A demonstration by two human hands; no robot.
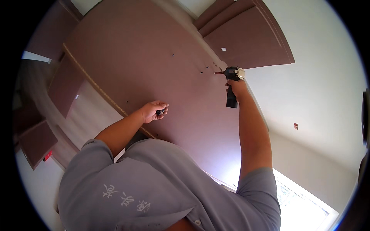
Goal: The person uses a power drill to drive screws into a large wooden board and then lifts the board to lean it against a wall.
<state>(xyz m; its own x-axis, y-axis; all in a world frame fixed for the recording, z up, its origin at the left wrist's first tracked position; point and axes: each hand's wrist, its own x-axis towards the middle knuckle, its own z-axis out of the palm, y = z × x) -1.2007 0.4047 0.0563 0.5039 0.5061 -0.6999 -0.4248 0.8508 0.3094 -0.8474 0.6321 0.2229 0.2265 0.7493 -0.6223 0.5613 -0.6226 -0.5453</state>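
Note:
My right hand [237,88] is wrapped round the grip of a black cordless drill [232,101], held upright near the far right edge of a large mauve panel [162,69]. The drill's reddish bit points left, its tip at the panel face beside some small dark fittings [201,72]. Over the panel's near left part, my left hand [155,111] is closed, palm partly up, around small dark pieces [160,112]. Their exact kind is hidden by the fingers. A few more small holes or fittings dot the panel.
The panel's raw chipboard edge [92,82] runs along its left side. More mauve boards [246,34] stand at the far right against a white wall [320,57]. Other mauve boards [38,140] lie at left over a pale floor. A bright window [300,200] is at lower right.

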